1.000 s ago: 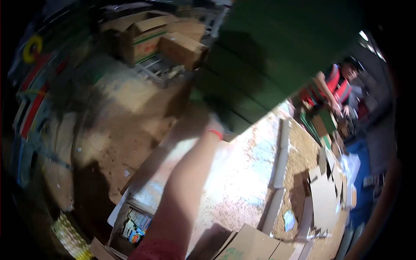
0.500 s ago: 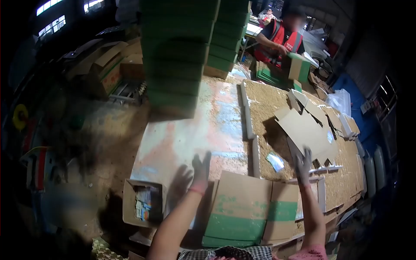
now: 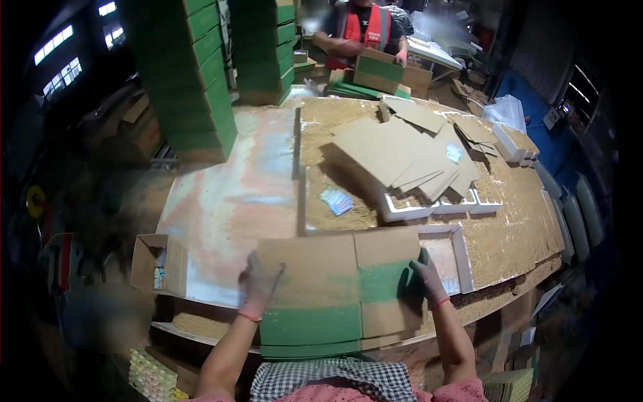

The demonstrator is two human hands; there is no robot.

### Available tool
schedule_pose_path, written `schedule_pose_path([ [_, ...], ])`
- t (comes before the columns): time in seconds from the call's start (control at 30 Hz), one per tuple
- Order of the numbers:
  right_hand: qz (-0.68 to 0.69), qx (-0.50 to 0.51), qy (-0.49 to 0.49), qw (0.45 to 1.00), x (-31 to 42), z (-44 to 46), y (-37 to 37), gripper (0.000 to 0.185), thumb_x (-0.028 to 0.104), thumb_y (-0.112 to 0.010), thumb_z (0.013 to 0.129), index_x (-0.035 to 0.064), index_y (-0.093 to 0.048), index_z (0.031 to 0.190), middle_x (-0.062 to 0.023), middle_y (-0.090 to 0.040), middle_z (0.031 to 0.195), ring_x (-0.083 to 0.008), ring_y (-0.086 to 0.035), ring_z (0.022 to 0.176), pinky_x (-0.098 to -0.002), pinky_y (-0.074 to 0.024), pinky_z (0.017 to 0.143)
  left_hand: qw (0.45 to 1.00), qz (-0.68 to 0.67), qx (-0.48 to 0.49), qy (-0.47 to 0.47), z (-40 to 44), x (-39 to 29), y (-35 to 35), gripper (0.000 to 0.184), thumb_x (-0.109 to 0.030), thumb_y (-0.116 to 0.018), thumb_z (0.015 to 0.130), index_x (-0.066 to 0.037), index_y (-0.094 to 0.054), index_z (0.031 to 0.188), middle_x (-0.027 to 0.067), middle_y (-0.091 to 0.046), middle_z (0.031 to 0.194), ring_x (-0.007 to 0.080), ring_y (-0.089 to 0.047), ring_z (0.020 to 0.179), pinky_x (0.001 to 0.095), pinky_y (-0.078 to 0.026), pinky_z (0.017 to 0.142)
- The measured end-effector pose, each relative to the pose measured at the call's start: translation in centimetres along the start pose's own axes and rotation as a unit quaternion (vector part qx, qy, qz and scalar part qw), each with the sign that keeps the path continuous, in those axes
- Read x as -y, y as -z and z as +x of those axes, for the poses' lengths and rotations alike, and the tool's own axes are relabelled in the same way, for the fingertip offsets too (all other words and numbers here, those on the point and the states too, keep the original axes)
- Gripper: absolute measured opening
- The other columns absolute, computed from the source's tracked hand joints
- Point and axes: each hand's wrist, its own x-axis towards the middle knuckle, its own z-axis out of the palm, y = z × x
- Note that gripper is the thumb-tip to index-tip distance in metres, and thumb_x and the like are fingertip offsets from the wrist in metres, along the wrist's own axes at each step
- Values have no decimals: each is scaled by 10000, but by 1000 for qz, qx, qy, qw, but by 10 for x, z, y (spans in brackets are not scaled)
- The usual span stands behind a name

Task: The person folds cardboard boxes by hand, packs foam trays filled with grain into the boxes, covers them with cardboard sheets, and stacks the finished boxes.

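Flattened cardboard cartons point(image 3: 308, 275), brown with green bands, lie in front of me at the table's near edge. My left hand point(image 3: 263, 283), in a thin grey glove, is at their left edge, its thumb spread away from its fingers. At the right edge is my right hand point(image 3: 429, 276), gloved too, thumb and fingers apart, casting a shadow on the green band. Both hands look open; whether they touch the cardboard I cannot tell. A small open cardboard box point(image 3: 175, 262) with packets in it stands left of my left hand.
Loose cardboard sheets point(image 3: 375, 151) lie over white trays point(image 3: 410, 213) and a brown granular layer point(image 3: 516, 224). A printed packet point(image 3: 336, 200) lies there too. Tall stacks of green cartons point(image 3: 218, 100) rise at back left. A person in a red vest point(image 3: 362, 30) holds a carton across the table.
My view has swung right. Both hands have come down from above the table to the two side edges of the flattened cartons. The person opposite has turned their carton.
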Motion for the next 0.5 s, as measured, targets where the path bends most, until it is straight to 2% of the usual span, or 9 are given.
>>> schedule_pose_path([
  [0.1,181,-68,96,977,93,10,23,475,39,-445,851,-29,-460,1321,-66,-551,1194,-131,-514,1046,-254,-429,894,961,-241,-55,-127,-15,-43,21,742,-71,-612,903,-88,-187,1511,175,-326,1475,236,-361,1330,359,-309,1111],
  [0.13,196,-75,90,973,124,6,33,481,33,-419,850,-27,-456,1326,-65,-547,1192,-123,-508,1043,-244,-429,887,922,-358,-99,-104,-50,-120,28,788,-21,-633,866,-25,-169,1502,166,-287,1497,237,-331,1344,364,-286,1123],
  [0.17,191,-70,113,973,125,10,43,482,31,-405,848,-26,-456,1324,-65,-547,1187,-121,-502,1044,-238,-426,886,936,-232,-173,-200,-53,-133,30,880,-37,-692,813,-13,-148,1504,181,-274,1503,267,-324,1352,397,-267,1130],
  [0.23,219,-92,175,956,114,25,45,482,30,-381,850,-23,-440,1325,-69,-540,1193,-116,-488,1057,-233,-421,891,872,65,-328,-357,-64,-152,40,990,-153,-776,746,2,-155,1502,208,-258,1513,320,-315,1365,440,-245,1135],
  [0.3,170,-57,205,962,83,37,38,484,52,-430,857,-29,-415,1333,-123,-523,1235,-169,-492,1125,-267,-390,974,761,390,-210,-475,-94,-206,53,1008,-443,-785,704,-16,-290,1472,262,-323,1472,403,-331,1350,465,-231,1139],
  [0.33,95,7,249,964,67,44,36,501,60,-449,859,-30,-402,1349,-150,-507,1268,-203,-490,1164,-278,-374,1011,737,497,-103,-446,-101,-245,55,856,-499,-722,746,-60,-414,1413,241,-472,1369,382,-477,1242,461,-336,1080],
  [0.4,20,-150,381,912,150,6,32,517,106,-511,890,-15,-398,1379,-163,-477,1302,-254,-460,1228,-373,-359,1049,867,394,108,-285,-92,-246,51,667,-467,-672,807,-110,-485,1339,203,-579,1237,377,-576,1102,451,-435,968],
  [0.47,-277,-144,544,779,190,-21,36,567,139,-579,862,42,-405,1392,-201,-433,1343,-352,-430,1261,-519,-301,1084,869,372,171,-278,-87,-248,58,615,-427,-661,829,-95,-494,1320,210,-585,1215,389,-583,1071,450,-443,944],
  [0.5,-382,-100,524,755,187,-28,20,561,192,-604,850,89,-435,1375,-171,-436,1359,-335,-410,1295,-567,-274,1084,868,348,235,-266,-85,-248,63,564,-386,-650,850,-81,-503,1301,216,-592,1193,402,-590,1041,449,-451,920],
])
